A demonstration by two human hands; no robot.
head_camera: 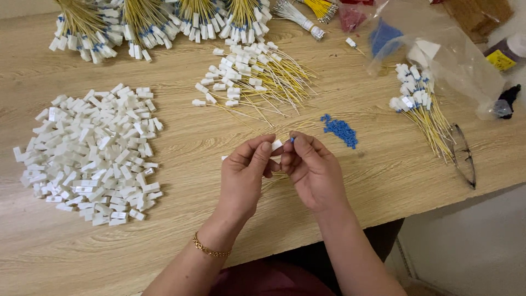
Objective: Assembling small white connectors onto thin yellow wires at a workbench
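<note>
Above the near edge of the wooden tabletop [383, 181], the left hand [244, 175] pinches a small white connector [277, 144] while the right hand [312, 170] grips a tiny blue piece [292, 140] against it. A pile of white connectors [90, 153] lies toward the left edge.

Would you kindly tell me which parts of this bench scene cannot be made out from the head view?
- White piece and blue bit: mostly hidden by the fingers of the left hand and right hand.
- Bundled yellow wires: cut off by the top edge.
- Contents of the clear bag: blurred behind plastic.
- Blue beads: too small to tell their shape.
</note>
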